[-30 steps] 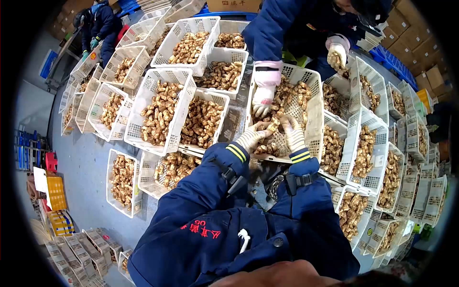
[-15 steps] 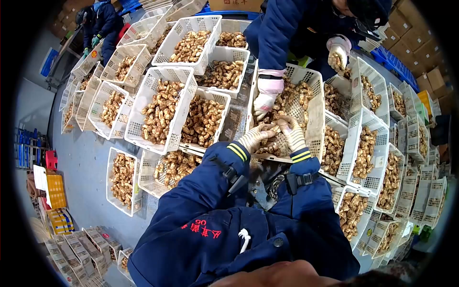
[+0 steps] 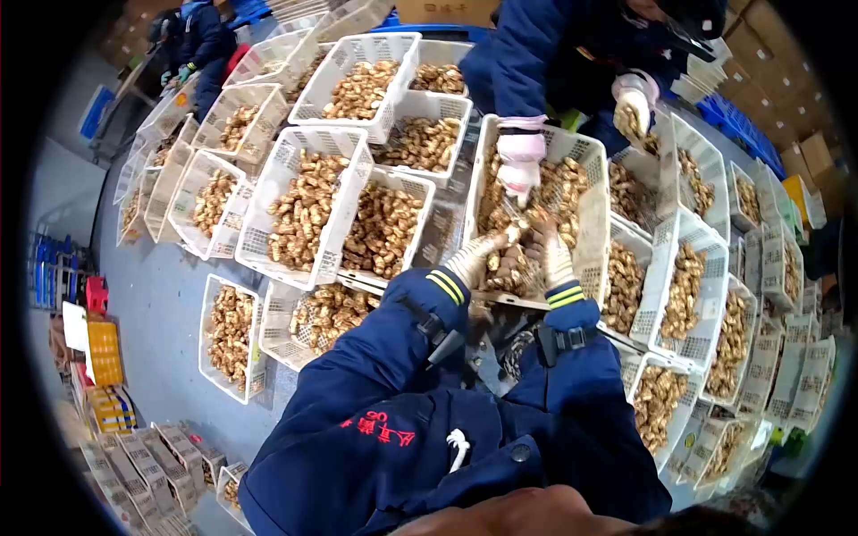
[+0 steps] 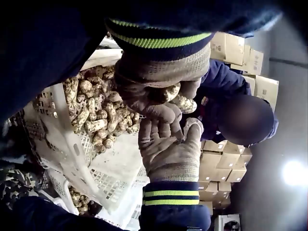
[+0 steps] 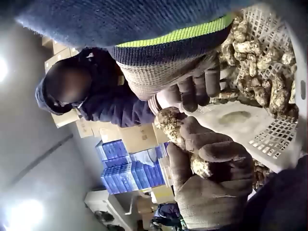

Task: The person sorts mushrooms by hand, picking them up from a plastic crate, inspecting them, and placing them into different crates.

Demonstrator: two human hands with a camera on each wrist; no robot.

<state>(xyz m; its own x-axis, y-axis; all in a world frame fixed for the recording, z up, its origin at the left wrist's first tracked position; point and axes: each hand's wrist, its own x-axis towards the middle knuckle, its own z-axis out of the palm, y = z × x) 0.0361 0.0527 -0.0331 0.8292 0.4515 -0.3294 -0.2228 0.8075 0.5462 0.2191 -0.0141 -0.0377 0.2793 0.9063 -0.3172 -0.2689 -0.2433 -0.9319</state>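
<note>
My gloved left hand holds two knobby, brown-and-white mushrooms. In the right wrist view, one mushroom is pinched at its fingertips, and a paler mushroom piece shows within the curled fingers. Beside it, my gloved right hand has loosely bent fingers, with nothing visible in them; in the left wrist view these fingers come close under the left hand. Both hands are over a white perforated crate of similar mushrooms. Across the crate, another person's gloved hand reaches in.
White crates of mushrooms stand to the left and right, some stacked. The other person's second gloved hand holds mushrooms at the back right. Cardboard boxes and blue pallets stand behind.
My hands have tilted forward, the right fingers pointing farther into the crate. Across from me, the other person's reaching hand has shifted right. The head view has moved slightly.
</note>
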